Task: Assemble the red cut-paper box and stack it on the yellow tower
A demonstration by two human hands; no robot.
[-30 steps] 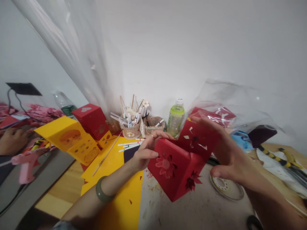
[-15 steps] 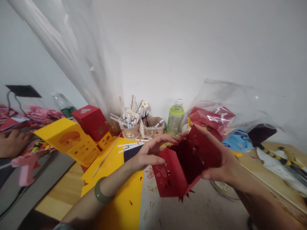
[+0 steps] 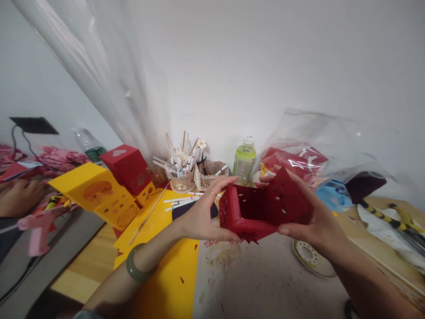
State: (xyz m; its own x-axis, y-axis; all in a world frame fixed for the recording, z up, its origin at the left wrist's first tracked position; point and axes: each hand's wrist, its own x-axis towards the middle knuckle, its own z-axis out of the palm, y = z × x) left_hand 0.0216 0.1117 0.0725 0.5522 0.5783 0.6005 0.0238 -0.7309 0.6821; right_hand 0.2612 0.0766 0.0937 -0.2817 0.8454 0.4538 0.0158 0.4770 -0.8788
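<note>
A dark red paper box (image 3: 249, 226) with cut-out patterns is held up above the table between my two hands, its open side facing me. My left hand (image 3: 207, 215) grips the box's left end, thumb along the lower front and fingers over the top. Around the right end, by a raised red flap, my right hand (image 3: 315, 221) is closed with its thumb in front. The fingers behind the box are partly hidden. Below the box lies a stained grey work surface (image 3: 259, 279), with yellow paper (image 3: 166, 274) to its left.
Yellow box (image 3: 109, 195) and red box (image 3: 126, 166) stand at left, near a pink glue gun (image 3: 40, 226) and another person's hand (image 3: 21, 199). Behind are pen baskets (image 3: 181, 181) and a green bottle (image 3: 245, 161). At right are a tape roll (image 3: 307, 254) and a plastic bag (image 3: 318, 137).
The red box has turned more level and risen slightly, its left end swinging up. My left hand has shifted from its top to grip the left end. The tape roll shows more.
</note>
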